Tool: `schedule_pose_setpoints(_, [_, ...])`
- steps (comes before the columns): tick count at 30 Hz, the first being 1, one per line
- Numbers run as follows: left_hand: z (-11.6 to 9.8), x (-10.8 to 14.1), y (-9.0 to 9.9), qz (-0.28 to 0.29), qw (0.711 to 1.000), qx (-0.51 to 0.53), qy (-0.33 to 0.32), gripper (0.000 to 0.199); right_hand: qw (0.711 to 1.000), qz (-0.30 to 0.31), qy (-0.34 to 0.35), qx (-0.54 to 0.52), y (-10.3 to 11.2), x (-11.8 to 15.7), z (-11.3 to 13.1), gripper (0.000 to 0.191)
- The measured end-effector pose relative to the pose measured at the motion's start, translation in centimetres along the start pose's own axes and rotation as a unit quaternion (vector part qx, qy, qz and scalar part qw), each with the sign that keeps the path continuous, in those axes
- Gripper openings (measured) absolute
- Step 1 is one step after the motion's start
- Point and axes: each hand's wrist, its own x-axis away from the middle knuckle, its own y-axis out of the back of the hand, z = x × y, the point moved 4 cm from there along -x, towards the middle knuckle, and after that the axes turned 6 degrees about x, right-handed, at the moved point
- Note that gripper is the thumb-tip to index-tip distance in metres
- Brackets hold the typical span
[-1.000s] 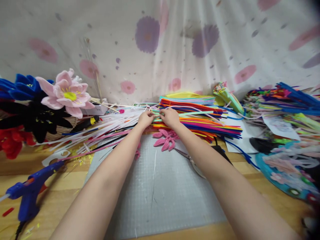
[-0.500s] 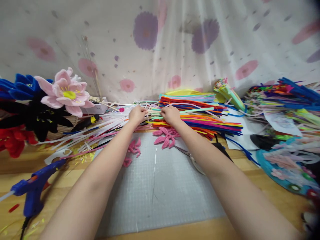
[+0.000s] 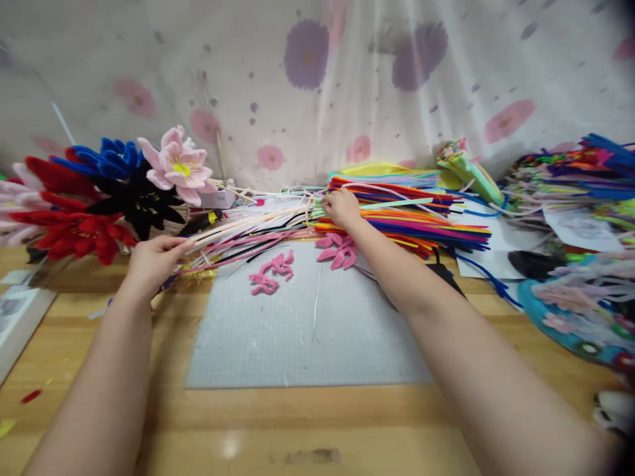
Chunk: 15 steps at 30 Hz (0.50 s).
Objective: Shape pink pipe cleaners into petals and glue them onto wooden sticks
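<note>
My left hand [image 3: 157,264] is closed in a pinch at the left ends of a bundle of white and pale pipe cleaners [image 3: 238,228]. Fingers curled, my right hand [image 3: 342,207] grips at the middle of the pile, where pale green pipe cleaners [image 3: 391,208] run to the right; its fingertips are partly hidden. Orange, blue and yellow pipe cleaners [image 3: 431,231] lie beside that hand. Just below it, a pink pipe-cleaner flower [image 3: 337,251] rests on the grey cutting mat [image 3: 297,344], with more twisted pink pieces [image 3: 270,271] to its left.
Fuzzy flowers stand at the left: pink [image 3: 181,165], black [image 3: 143,205] and red [image 3: 79,231]. A thin wire [image 3: 316,307] lies on the mat. To the right are a blue tray [image 3: 540,317] of small parts, white paper [image 3: 489,254] and heaped pipe cleaners [image 3: 570,178]. A white box [image 3: 24,324] sits far left.
My left hand has moved left and nearer, from the middle of the pile to the pale pipe cleaners' ends. My right hand stays at the pile. The view has shifted left, showing more red flowers.
</note>
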Motion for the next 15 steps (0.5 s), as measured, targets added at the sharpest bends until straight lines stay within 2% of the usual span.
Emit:
schedule_pose_setpoints(4, [0.6, 2.0, 2.2, -0.009, 0.997, 0.068, 0.018, 0.023, 0.994, -0.090, -0.007, -0.053, 3.6, 0.5, 2.8, 0.034])
schedule_pose_setpoints(6, [0.4, 2.9, 2.7, 0.003, 0.996, 0.083, 0.014, 0.022, 0.989, -0.122, 0.034, -0.081, 6.2, 1.5, 4.9, 0.036])
schedule_pose_setpoints(8, [-0.1, 3.9, 2.9, 0.018, 0.996, 0.087, 0.007, 0.021, 0.983, -0.125, 0.091, -0.100, 8.8, 3.0, 7.4, 0.038])
schedule_pose_setpoints(10, [-0.6, 5.1, 2.8, 0.042, 0.996, 0.082, -0.004, 0.019, 0.978, -0.081, 0.158, -0.109, 10.7, 4.9, 9.9, 0.045])
schedule_pose_setpoints(12, [-1.1, 6.2, 2.4, 0.071, 0.994, 0.076, -0.019, 0.016, 0.968, 0.018, 0.221, -0.115, 11.2, 6.9, 12.0, 0.048])
schedule_pose_setpoints(14, [-1.4, 7.1, 1.6, 0.097, 0.992, 0.073, -0.026, 0.015, 0.963, 0.092, 0.228, -0.109, 11.1, 8.8, 12.8, 0.045])
schedule_pose_setpoints(15, [-1.5, 7.5, 1.1, 0.107, 0.991, 0.075, -0.026, 0.016, 0.964, 0.110, 0.217, -0.103, 10.8, 9.5, 12.7, 0.042])
